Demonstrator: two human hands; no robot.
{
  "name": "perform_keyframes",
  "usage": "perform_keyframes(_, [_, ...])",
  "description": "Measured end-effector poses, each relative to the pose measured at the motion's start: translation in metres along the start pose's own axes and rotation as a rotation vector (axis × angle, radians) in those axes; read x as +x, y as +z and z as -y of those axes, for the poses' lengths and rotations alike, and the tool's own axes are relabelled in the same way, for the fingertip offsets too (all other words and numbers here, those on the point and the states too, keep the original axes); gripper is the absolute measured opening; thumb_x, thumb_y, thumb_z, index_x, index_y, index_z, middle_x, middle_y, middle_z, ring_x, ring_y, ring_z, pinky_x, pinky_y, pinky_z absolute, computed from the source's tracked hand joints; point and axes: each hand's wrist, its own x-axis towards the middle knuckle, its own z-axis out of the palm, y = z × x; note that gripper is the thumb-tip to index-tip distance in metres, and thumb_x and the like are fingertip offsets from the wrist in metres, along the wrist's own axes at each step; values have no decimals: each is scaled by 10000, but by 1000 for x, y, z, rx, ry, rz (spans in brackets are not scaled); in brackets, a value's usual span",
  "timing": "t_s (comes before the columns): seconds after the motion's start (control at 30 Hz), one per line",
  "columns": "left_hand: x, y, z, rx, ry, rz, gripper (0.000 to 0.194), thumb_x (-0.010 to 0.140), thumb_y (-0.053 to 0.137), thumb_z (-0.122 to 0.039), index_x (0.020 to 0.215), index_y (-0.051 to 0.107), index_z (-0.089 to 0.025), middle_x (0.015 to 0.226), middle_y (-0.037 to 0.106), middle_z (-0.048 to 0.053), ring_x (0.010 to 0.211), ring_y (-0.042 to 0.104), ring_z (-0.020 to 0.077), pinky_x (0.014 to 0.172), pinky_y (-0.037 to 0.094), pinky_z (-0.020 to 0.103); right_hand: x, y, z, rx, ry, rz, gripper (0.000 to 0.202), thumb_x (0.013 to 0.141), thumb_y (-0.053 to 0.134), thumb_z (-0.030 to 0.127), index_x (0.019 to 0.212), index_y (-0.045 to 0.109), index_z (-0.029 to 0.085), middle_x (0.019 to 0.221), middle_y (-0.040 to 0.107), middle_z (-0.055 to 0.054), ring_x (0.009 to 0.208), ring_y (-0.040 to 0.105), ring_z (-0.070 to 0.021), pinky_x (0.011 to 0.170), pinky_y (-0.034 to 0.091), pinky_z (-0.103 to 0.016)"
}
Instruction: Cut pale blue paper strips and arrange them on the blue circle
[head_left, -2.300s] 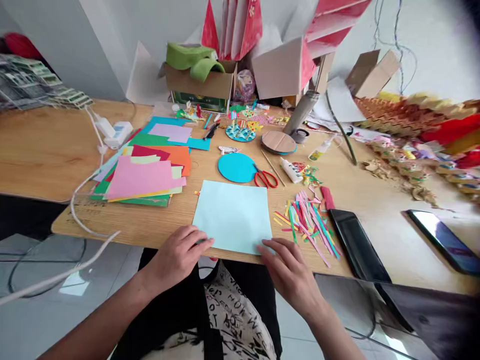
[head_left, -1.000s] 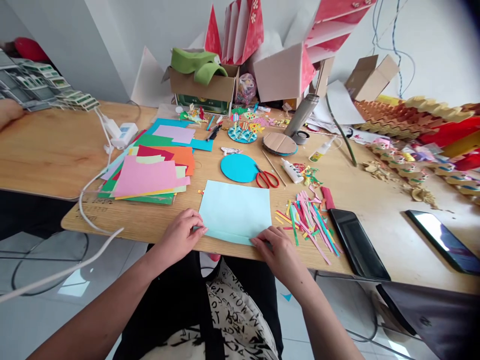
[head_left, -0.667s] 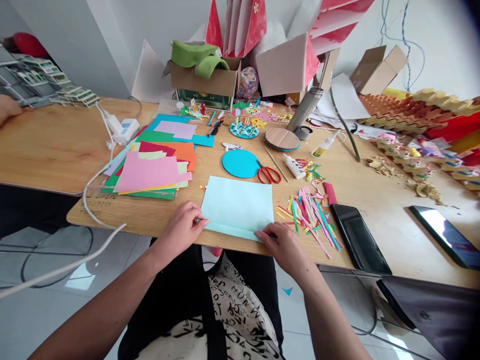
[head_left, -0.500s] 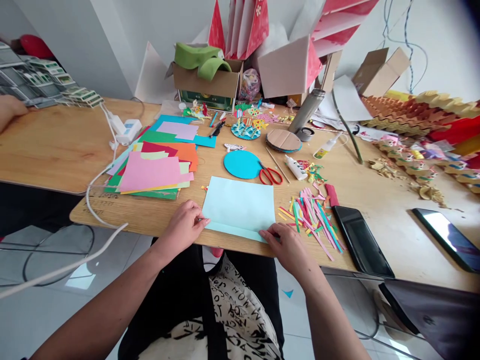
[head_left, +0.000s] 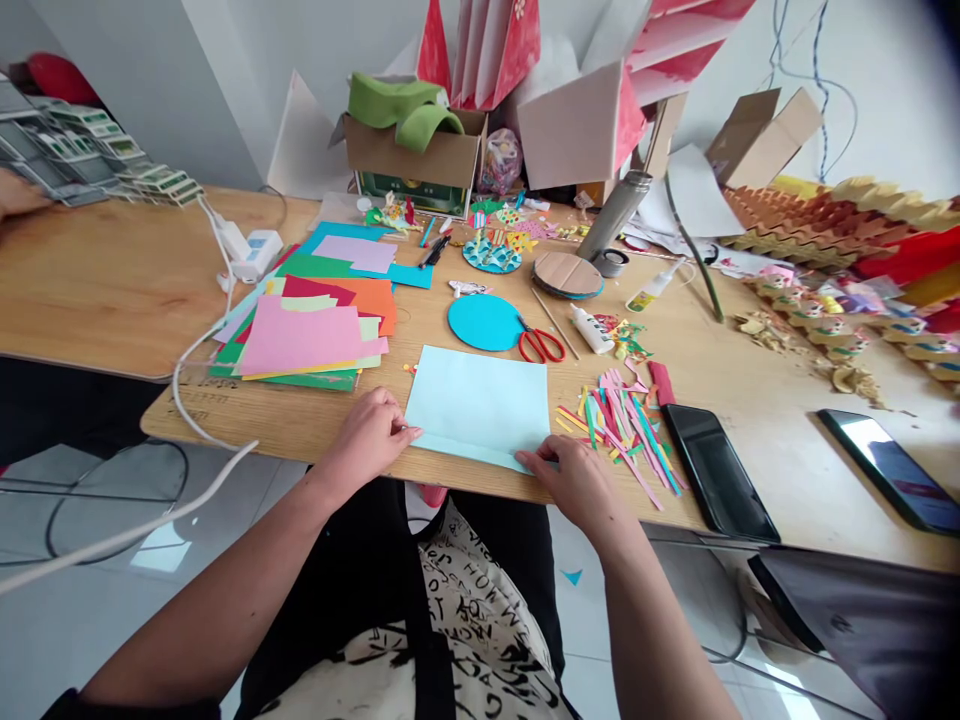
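Observation:
A light blue sheet of paper [head_left: 480, 400] lies at the table's front edge, with a narrow strip folded up along its near side. My left hand [head_left: 373, 430] pinches the near left corner of the fold between thumb and fingers. At the near right corner, my right hand [head_left: 571, 475] presses the fold with thumb and curled fingers. Just beyond the sheet are a blue paper disc [head_left: 484, 322] and red-handled scissors [head_left: 541, 345], whose blades reach the disc's edge.
Left of the sheet lies a stack of coloured paper [head_left: 304, 340]. Thin paper strips [head_left: 626, 430], a black phone [head_left: 720, 470] and a white glue bottle [head_left: 592, 330] are on the right. A white cable [head_left: 184, 390] hangs over the left edge. Another person's hand [head_left: 19, 195] shows far left.
Both hands stay on the fold at the paper's near corners. The folded strip looks slightly narrower and flatter; the view has shifted a little.

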Motion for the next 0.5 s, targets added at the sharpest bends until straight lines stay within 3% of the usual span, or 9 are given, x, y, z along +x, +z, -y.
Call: perform_keyframes(0.5, [-3, 3, 7, -29, 29, -43, 266, 775, 644, -372, 580, 582, -202, 788, 559, 31, 757, 569, 194, 719, 471, 334, -5, -10, -14, -16, 33, -41, 341, 872, 554, 377, 590, 432, 229, 647, 610, -23, 579, 544, -172, 546, 333, -283])
